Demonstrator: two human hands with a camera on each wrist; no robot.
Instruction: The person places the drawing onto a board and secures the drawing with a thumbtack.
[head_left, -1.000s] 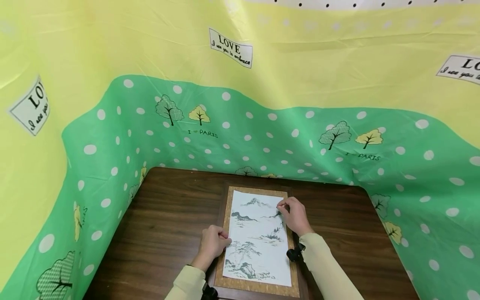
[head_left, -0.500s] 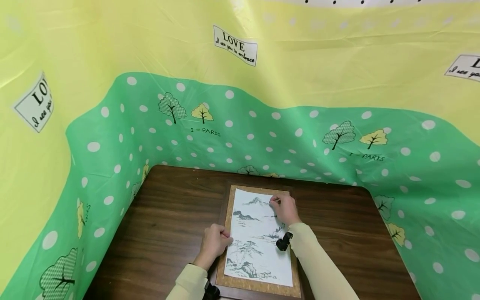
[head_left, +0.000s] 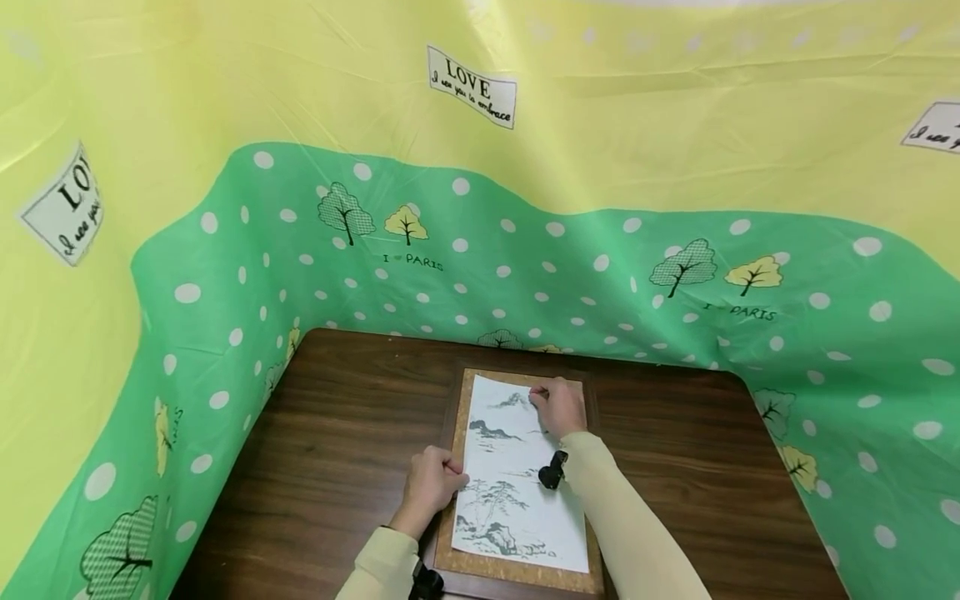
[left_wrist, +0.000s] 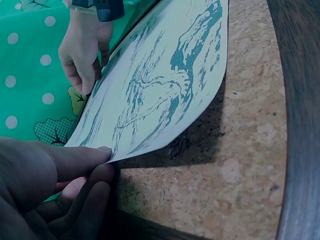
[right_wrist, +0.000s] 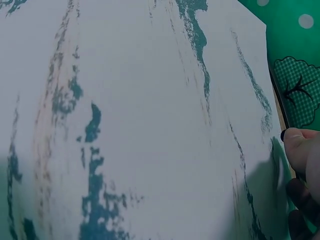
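Note:
A white sheet with a grey ink landscape painting (head_left: 495,454) lies over a cork board (head_left: 517,572) with a dark wooden frame. My left hand (head_left: 431,479) pinches the sheet's left edge, thumb on top and fingers underneath. In the left wrist view this edge of the painting curves up, casting a shadow on the cork. My right hand (head_left: 561,407) is over the sheet's upper right part, thumb and finger pinched together. At its thumb tip the right wrist view shows a small black round piece (right_wrist: 283,135), at the sheet's far edge; the other fingers are curled.
The board rests on a dark wood-grain table (head_left: 337,433). A green and yellow curtain (head_left: 420,300) with white dots and trees surrounds the table's back and sides. Black wrist cameras sit on both light sleeves (head_left: 630,517).
My right hand has moved left and slightly up across the top of the sheet, from its right edge inward. The left hand keeps its pinch on the left edge.

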